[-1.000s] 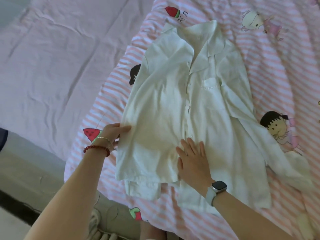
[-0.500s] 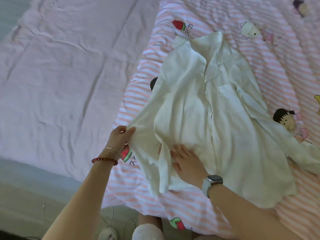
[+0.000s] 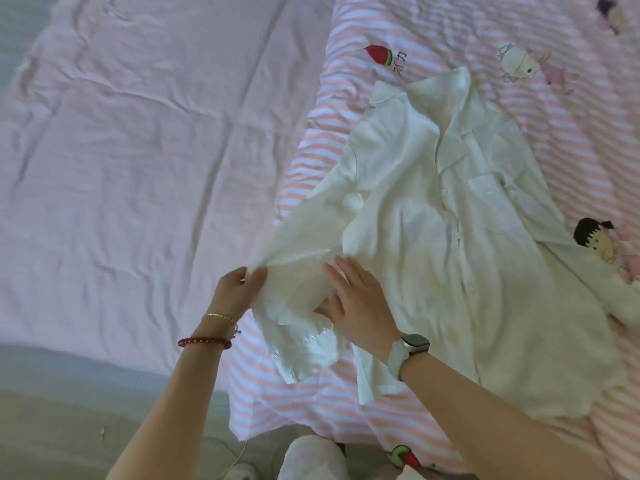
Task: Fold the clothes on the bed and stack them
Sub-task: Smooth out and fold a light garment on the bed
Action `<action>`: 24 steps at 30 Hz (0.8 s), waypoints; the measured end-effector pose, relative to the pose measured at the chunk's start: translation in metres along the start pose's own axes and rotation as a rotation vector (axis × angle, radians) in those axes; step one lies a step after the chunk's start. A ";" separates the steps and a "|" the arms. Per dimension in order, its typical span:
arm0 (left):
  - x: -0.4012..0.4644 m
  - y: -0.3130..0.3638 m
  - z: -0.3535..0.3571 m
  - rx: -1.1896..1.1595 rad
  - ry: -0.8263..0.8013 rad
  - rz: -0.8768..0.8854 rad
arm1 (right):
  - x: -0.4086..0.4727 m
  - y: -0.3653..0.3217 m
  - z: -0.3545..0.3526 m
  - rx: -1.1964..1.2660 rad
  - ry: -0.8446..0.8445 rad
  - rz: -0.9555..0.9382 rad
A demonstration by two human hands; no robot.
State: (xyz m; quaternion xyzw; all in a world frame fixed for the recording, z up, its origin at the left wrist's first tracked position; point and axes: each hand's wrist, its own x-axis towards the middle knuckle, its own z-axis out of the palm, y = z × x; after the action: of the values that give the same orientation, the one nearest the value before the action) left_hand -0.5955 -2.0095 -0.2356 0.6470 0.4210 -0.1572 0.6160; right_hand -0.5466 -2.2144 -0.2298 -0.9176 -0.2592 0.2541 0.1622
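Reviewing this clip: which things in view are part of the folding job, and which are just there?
In the job:
white shirt, spread on the bed
left hand, pinching its sleeve
right hand, flat on the shirt

Just there:
striped quilt
pink sheet
watch
bead bracelet

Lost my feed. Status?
Left hand pinches white shirt sleeve. Right hand flat on shirt. Shirt unfolded on striped quilt. Nothing blocking.

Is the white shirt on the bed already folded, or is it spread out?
Spread out. The white shirt lies flat, collar and front showing; the left hand pinches one sleeve pulled out sideways.
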 end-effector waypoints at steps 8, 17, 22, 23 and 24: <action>0.034 0.039 -0.039 0.086 0.572 0.257 | 0.025 0.012 -0.013 -0.167 -0.049 0.080; 0.088 0.071 -0.007 0.610 0.249 0.307 | 0.085 0.000 -0.047 -0.130 0.245 0.035; 0.142 0.109 0.029 0.779 0.026 0.321 | 0.114 0.004 -0.048 -0.345 0.214 0.077; 0.150 0.115 0.034 0.808 -0.025 0.306 | 0.114 0.005 -0.048 -0.372 0.264 0.072; 0.158 0.120 0.038 0.815 -0.070 0.298 | 0.112 0.008 -0.048 -0.362 0.344 0.063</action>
State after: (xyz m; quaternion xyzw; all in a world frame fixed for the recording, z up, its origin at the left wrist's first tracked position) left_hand -0.4008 -1.9761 -0.2768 0.8853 0.2052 -0.2419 0.3401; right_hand -0.4343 -2.1665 -0.2369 -0.9690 -0.2405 0.0486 0.0290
